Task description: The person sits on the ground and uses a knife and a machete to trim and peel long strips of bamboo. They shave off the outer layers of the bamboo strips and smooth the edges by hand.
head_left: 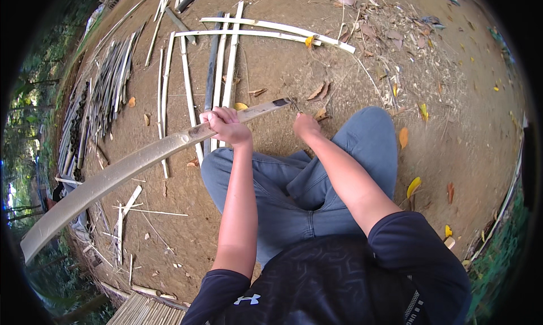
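Observation:
My left hand point(227, 126) is closed around a long split bamboo strip point(130, 164), brownish and slightly curved. The strip runs from the far left edge up to a dark end in front of my knees. Just below that end is my right hand point(306, 126), its fingers closed. A thin, dark, blade-like tool point(294, 105) sticks out of the right fist and meets the tip of the strip; its handle is hidden in the fingers. I sit cross-legged on the ground, and the strip passes over the ground left of my knee.
Pale split bamboo strips point(232, 59) lie crossed on the dirt ahead, with a dark pole point(213, 70) among them. At the left is a pile of thin bamboo sticks point(113, 73). Offcuts point(125, 214) lie nearer me. Dry leaves and shavings point(404, 48) litter the far right ground.

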Demonstrator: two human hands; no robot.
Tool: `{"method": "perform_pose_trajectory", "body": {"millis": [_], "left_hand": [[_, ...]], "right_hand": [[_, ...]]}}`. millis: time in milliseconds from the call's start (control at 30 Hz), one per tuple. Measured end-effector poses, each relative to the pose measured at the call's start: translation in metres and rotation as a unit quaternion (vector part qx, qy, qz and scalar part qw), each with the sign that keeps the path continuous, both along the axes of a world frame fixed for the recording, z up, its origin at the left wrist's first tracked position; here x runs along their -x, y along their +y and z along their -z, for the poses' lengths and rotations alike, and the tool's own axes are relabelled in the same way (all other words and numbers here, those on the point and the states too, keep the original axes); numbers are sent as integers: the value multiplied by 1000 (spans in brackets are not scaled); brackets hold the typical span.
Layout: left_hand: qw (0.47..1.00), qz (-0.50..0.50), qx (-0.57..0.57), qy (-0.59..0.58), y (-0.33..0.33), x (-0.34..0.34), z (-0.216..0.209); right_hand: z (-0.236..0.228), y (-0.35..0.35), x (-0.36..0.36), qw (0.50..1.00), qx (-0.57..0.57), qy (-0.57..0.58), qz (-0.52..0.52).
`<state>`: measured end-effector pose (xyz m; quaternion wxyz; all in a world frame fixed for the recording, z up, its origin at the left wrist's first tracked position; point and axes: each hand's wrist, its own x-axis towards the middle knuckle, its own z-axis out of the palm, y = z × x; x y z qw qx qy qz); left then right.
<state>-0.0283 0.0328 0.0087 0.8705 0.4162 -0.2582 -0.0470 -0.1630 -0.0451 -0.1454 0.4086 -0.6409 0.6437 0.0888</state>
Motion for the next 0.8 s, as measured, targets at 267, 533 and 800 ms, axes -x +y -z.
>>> {"method": "perform_pose_trajectory", "body": {"millis": [267, 533, 800], "left_hand": [[1000, 10, -19, 2, -3, 3, -2], [999, -18, -39, 5, -5, 10, -9], [999, -15, -37, 32, -1, -8, 1]], "right_hand": [[23, 4, -3, 999, 14, 3, 43], [19, -4, 1, 999, 37, -4, 11], [-13, -7, 11, 998, -20, -10, -56]]}}
